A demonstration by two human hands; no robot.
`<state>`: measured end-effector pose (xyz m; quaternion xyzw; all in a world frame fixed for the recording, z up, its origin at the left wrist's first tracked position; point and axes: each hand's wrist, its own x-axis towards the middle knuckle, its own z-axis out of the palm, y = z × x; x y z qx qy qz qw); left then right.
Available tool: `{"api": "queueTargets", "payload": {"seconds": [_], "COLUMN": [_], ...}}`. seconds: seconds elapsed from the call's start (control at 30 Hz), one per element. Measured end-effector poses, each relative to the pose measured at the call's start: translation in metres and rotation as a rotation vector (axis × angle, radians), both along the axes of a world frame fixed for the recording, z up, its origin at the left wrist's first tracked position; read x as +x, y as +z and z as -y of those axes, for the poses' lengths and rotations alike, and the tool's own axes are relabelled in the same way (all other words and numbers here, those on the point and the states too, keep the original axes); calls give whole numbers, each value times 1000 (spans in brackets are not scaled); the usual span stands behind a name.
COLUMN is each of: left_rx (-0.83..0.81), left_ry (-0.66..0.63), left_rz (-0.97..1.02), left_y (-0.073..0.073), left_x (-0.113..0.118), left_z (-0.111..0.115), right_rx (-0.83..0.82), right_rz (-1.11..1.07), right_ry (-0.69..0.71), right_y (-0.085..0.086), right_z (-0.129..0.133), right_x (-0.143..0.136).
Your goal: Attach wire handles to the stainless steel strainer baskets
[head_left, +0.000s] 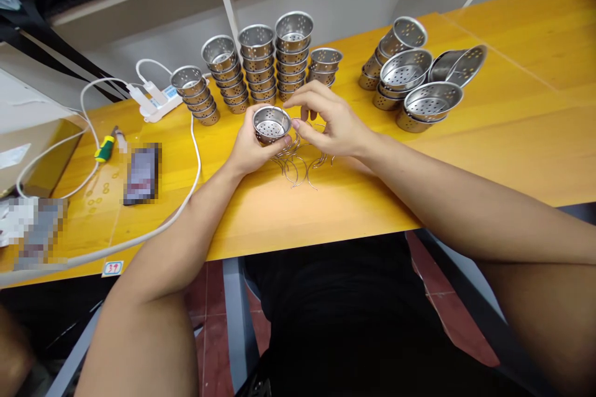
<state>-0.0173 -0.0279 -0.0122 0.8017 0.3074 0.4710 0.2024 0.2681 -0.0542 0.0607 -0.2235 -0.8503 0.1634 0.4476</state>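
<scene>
My left hand (246, 150) clamps a perforated cup (271, 128), its outer wall mostly hidden; whether my right hand (336, 119), just to the right, pinches anything I can't tell. Both partly cover curved wires (308, 175).

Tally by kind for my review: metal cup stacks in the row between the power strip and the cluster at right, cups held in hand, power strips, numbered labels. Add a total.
Metal cup stacks in that row: 5
Cup in the left hand: 1
Power strip: 1
Numbered label: 1
Total: 8
</scene>
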Motion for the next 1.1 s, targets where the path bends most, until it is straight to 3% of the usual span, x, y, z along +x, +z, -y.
{"api": "queueTargets", "payload": {"seconds": [0.3,0.63,1.1], "left_rx": [42,123,-23], "left_ry": [-13,-76,-51], "left_rz": [16,18,-49], "left_y": [3,2,12], "left_x": [1,1,5], "left_z": [1,-1,13], "right_rx": [51,27,-95], "right_rz": [83,125,117], "right_ry": [5,86,168], "right_y": [-1,-16,-19], "right_z": [-2,-5,-6], "right_x": [0,-4,-3]}}
